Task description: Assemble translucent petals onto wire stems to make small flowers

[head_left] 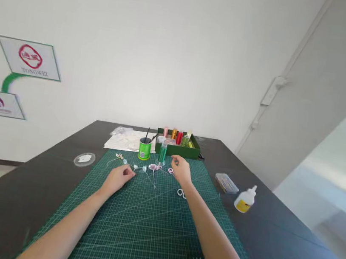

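Observation:
My left hand (117, 178) rests low over the green cutting mat (134, 222), its thumb and fingers pinched together. Right by its fingertips lies a small pale blue petal on a wire stem (135, 167); whether the pinch holds anything is too small to see. My right hand (182, 170) is raised above the mat's far part with curled fingers, and I cannot make out anything in them. Near it stand a clear tube of green material (162, 153) and a pinkish wire loop (171, 171). Other wired petals, one pale blue (144, 169) and one pink (152, 167), lie between the hands.
Two white rings (180, 192) show beside my right forearm. Behind the mat are a green can (144, 151) with dark tools, a white sheet (123, 140) and a green box (182, 151) of thread spools. A glue bottle (245, 199) and flat case (226, 183) lie right, a round lid (84, 159) left.

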### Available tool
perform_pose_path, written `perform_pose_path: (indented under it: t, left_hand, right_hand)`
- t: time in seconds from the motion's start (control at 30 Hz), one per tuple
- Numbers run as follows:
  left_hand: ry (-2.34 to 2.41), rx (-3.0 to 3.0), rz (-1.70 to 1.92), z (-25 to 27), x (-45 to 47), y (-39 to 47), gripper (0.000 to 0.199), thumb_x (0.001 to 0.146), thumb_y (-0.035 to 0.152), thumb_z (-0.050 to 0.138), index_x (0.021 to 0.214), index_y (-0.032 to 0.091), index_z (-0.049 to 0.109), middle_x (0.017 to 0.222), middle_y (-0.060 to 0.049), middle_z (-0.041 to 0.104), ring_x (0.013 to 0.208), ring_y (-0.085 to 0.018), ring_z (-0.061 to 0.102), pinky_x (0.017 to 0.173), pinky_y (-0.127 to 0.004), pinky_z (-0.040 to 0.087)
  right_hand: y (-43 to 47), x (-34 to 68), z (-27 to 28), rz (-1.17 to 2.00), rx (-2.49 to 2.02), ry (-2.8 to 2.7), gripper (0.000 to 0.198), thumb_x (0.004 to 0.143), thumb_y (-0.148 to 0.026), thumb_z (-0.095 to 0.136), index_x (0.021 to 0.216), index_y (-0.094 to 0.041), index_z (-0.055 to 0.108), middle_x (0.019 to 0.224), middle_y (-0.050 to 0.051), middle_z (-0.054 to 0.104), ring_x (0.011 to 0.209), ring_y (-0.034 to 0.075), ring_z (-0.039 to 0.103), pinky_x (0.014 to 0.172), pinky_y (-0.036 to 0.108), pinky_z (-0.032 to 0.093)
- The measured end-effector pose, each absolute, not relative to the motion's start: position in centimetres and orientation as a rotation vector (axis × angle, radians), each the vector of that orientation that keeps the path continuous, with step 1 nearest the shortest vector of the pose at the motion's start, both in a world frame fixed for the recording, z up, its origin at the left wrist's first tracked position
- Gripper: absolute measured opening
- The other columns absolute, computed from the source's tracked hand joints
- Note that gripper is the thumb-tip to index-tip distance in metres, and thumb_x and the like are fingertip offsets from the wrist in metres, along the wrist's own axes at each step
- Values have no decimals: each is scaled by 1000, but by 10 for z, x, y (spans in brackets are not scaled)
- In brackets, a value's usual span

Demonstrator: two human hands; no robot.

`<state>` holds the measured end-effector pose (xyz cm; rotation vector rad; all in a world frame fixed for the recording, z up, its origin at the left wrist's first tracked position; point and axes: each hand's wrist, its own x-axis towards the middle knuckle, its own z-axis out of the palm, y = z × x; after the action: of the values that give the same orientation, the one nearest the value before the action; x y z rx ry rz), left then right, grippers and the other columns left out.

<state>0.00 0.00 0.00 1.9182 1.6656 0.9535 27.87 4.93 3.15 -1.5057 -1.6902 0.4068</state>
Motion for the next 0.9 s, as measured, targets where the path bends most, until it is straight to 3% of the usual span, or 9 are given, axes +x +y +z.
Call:
perform_pose_path:
  t: [0.2, 0.37, 0.47, 0.63, 0.9]
  left_hand:
    - [1671, 1916, 967, -3, -1, 0, 23, 79, 43, 58, 70, 22, 54, 70, 1, 64, 68, -19, 58, 64, -28, 39]
    - [1674, 1914, 979, -3, 1, -1, 23, 79, 42, 58, 70, 22, 55, 68, 1, 62, 67, -18, 57, 63, -27, 38]
    - [1675, 1903, 959, -3, 3, -1, 22, 80, 42, 57, 71, 22, 55, 69, 1, 63, 66, -19, 58, 62, -27, 38]
    - [1669, 1893, 925, -3, 4, -2, 22, 81, 41, 57, 71, 21, 55, 69, 0, 63, 67, -19, 59, 63, -27, 39]
    - [1668, 1893, 921, -4, 3, -1, 22, 81, 41, 56, 72, 22, 54, 71, 0, 63, 69, -19, 58, 64, -28, 39]
  right_hand:
    - [91, 253, 55, 387, -1492, -1686, 50, 81, -23, 67, 130, -20, 58, 118, 9, 67, 105, 22, 64, 91, 33, 48]
    - [110, 239, 52, 422, -1529, -1693, 59, 77, -25, 72, 133, -18, 54, 117, 11, 68, 106, 24, 65, 92, 34, 47]
    - [114, 236, 44, 446, -1558, -1688, 51, 77, -25, 72, 126, -20, 59, 112, 9, 71, 98, 22, 68, 84, 31, 49]
    - [123, 243, 41, 421, -1603, -1692, 20, 76, -24, 73, 96, -20, 69, 94, 5, 74, 86, 20, 69, 75, 27, 49]
    - [128, 310, 57, 248, -1794, -1510, 25, 80, -30, 69, 101, -17, 70, 99, 10, 73, 92, 25, 68, 74, 30, 48]
